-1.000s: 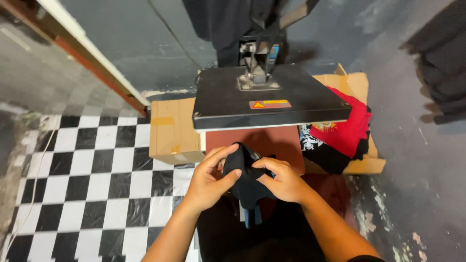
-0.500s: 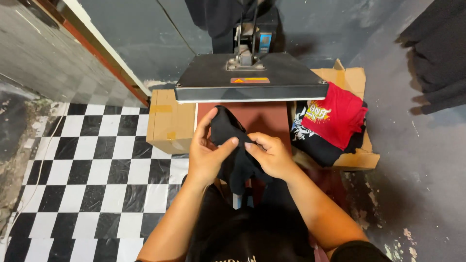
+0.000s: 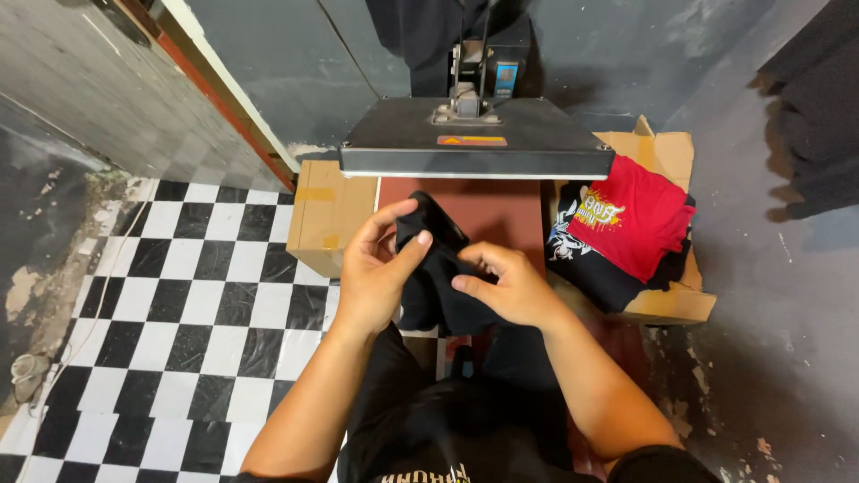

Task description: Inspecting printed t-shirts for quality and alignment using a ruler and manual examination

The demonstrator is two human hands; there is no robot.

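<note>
L hand (image 3: 376, 277) grip closed on black garment (image 3: 438, 273), R hand (image 3: 506, 286) pinching same, bunched above red lower platen (image 3: 501, 210) | step: I judged sorting it out pre-press; spreading flat needs both hands | upper platen (image 3: 474, 139) raised | folded shirts (image 3: 626, 233) on cardboard box (image 3: 667, 300) right, nothing blocking

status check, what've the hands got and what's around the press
Left hand and right hand both gripping black cloth, bunched over the red lower plate. Press lid raised. Red shirt stacked on the right, clear of the plate.
</note>
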